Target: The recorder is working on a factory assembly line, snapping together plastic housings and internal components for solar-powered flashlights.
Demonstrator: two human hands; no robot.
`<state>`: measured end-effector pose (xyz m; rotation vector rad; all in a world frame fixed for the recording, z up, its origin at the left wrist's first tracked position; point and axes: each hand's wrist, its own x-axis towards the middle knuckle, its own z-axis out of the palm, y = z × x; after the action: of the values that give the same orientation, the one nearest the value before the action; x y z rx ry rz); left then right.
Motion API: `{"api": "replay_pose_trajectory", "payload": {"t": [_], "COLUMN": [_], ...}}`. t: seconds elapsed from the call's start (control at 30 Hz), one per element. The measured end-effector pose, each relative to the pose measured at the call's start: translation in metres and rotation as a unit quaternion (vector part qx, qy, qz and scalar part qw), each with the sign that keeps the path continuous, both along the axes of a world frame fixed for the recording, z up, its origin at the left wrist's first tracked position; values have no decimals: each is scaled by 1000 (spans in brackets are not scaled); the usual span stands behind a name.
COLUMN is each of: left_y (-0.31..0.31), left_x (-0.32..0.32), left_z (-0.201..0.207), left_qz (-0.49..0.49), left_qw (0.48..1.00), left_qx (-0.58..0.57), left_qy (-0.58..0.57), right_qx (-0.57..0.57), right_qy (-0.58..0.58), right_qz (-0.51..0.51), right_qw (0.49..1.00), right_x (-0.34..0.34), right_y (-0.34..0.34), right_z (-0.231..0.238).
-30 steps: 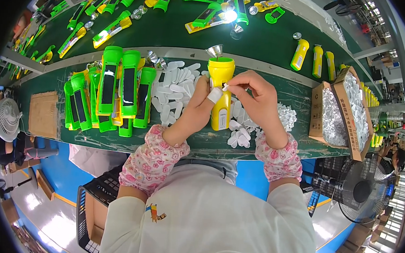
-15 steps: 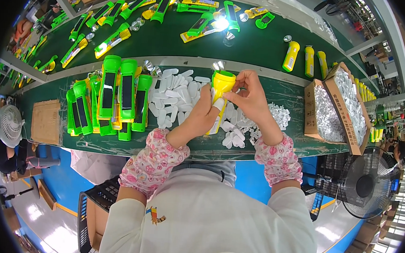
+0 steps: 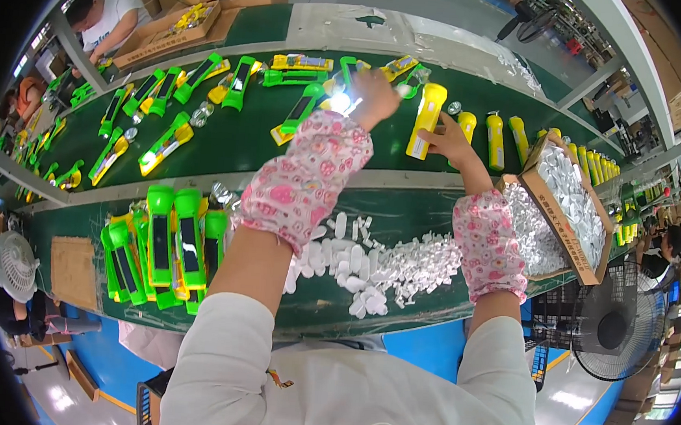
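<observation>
A yellow flashlight (image 3: 426, 124) stands out over the green conveyor belt, its wide head toward the far side. My right hand (image 3: 452, 145) grips it from the right near its lower part, with thumb and finger at its side. Farther left, my left hand (image 3: 376, 98) reaches over the belt among open green-and-yellow flashlight halves; motion smears its fingers. Close by it are a green casing (image 3: 304, 109) and a brightly lit lamp (image 3: 339, 103). Nearer, on the green bench, lie white oval plastic pieces (image 3: 345, 260) and a heap of small white parts (image 3: 420, 261).
Green flashlight halves with dark panels (image 3: 189, 237) are stacked at the left of the bench. Yellow flashlights (image 3: 495, 142) line the belt at right. Cardboard boxes (image 3: 565, 220) of white parts stand at the bench's right end, near a black fan (image 3: 612, 330). Another person (image 3: 117, 19) works at far left.
Both hands have moved forward from the bench to the belt. The yellow flashlight has gone with my right hand; my left hand has let go of it. The view has shifted too.
</observation>
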<state>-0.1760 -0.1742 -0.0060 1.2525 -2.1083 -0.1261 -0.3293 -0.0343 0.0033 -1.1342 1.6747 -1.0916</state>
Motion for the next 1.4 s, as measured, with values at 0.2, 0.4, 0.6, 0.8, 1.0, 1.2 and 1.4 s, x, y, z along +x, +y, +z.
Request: {"api": "replay_pose_trajectory", "payload": {"t": [0.2,0.4,0.6,0.8,1.0,1.2,1.4], "left_y": [-106,-131,-144,-237,-104,36,110], "left_x": [14,-25,-63,70,165,411,517], "left_z": [-12,-15,6,20,182,207,152], "left_qz": [28,174,-38,-221,-281,-185,-170], "left_qw": [965,960,934,918,858,861,822], "left_qx": [144,151,339,287,420,349,213], "left_qy": [-218,-159,-106,165,-93,-320,-500], "right_qx": [152,-52,98,-82,-79,-145,-135], "right_qy": [601,752,597,496,436,455,311], "right_qz": [60,214,323,361,250,180,127], "right_qw": [782,621,728,785,861,860,932], "right_x": [-68,-116,-142,-79,-198,-159,-78], "right_y": [-88,-226,-231,-267,-212,-215,-147], "right_z": [18,7,11,-6,-50,-66,-39]}}
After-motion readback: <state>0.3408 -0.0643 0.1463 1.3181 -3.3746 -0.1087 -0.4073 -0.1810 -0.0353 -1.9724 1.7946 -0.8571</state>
